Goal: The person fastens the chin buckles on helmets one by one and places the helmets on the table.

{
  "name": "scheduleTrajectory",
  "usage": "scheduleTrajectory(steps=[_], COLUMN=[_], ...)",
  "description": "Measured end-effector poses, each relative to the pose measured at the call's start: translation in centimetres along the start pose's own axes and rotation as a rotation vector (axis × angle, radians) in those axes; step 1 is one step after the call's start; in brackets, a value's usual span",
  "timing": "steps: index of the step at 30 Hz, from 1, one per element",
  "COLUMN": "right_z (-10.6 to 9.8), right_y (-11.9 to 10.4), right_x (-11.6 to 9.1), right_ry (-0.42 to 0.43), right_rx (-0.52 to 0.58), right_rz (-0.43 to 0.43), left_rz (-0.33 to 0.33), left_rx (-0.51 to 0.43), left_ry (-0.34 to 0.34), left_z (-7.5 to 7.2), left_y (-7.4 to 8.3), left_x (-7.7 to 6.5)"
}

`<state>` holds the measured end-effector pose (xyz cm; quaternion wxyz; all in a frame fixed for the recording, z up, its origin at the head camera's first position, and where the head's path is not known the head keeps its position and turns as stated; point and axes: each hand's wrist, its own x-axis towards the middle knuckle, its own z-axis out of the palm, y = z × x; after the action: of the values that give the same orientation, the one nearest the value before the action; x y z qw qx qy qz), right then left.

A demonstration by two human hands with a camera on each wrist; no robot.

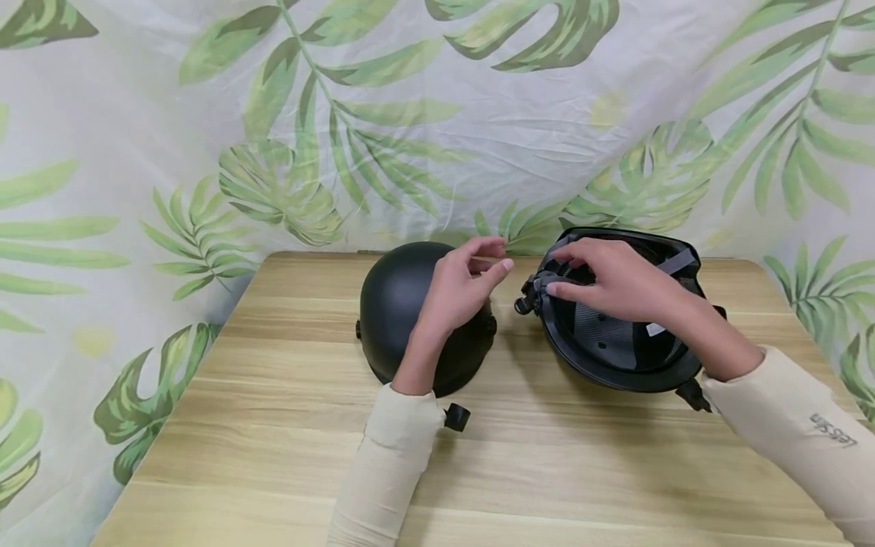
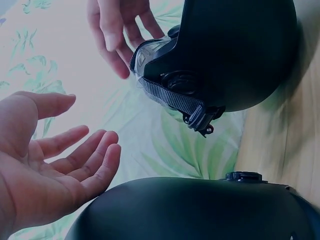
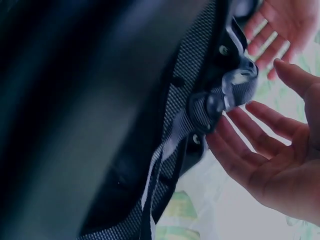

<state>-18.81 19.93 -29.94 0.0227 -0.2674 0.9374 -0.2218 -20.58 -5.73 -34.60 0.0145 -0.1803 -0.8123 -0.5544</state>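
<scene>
A strap (image 2: 170, 97) lies between a person's two bare hands, at the edge of an upturned helmet (image 1: 611, 338) on the right half of a wooden desk (image 1: 273, 425). The right grip (image 1: 611, 277) is the nearer, reaching over the helmet's hollow to its left side, the side facing a domed helmet (image 1: 403, 304). Its fingers extend behind the strap in the right wrist view, the thumb standing apart on the near side; the grip is relaxed and closed on nothing, and whether a fingertip touches the webbing cannot be told. The left grip (image 1: 465, 285), loose and holding nothing, hangs over the right part of the domed helmet, its fingertips pointing right across the narrow gap toward the same strap, near it but apart. Any coming move likely turns on that left edge: the strap sits just beside the right fingers, while the left hand would have to cross the gap. A black clip (image 1: 456, 417) rests by the left sleeve (image 1: 393, 456)
</scene>
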Motion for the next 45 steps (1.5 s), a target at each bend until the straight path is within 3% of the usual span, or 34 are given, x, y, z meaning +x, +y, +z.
scheduleTrajectory(steps=[8,21,32,40,45], right_z=[0.9,0.7,-1.2,-1.6,-1.5], right_y=[0.1,0.8,1.1,1.8,2.1], right_x=[0.6,-0.3,-2.3,-3.4,-3.6], right_ry=[-0.011,-0.008,0.065,-0.010,-0.030], right_rx=[-0.034,0.000,-0.009,-0.014,0.024], right_rz=[-0.018,-0.016,-0.013,0.020,0.021], left_rz=[-0.010,-0.157,-0.227,-0.302,-0.298], left_rx=[0.011,0.014,-0.011,-0.039,-0.030], left_ry=[-0.037,-0.039,-0.084,-0.179,-0.176], left_z=[0.9,4.0,4.9,5.9,6.3], left_y=[0.1,-0.3,-1.2,-1.6,-1.8], left_x=[0.4,1.3,2.3,2.4,2.4])
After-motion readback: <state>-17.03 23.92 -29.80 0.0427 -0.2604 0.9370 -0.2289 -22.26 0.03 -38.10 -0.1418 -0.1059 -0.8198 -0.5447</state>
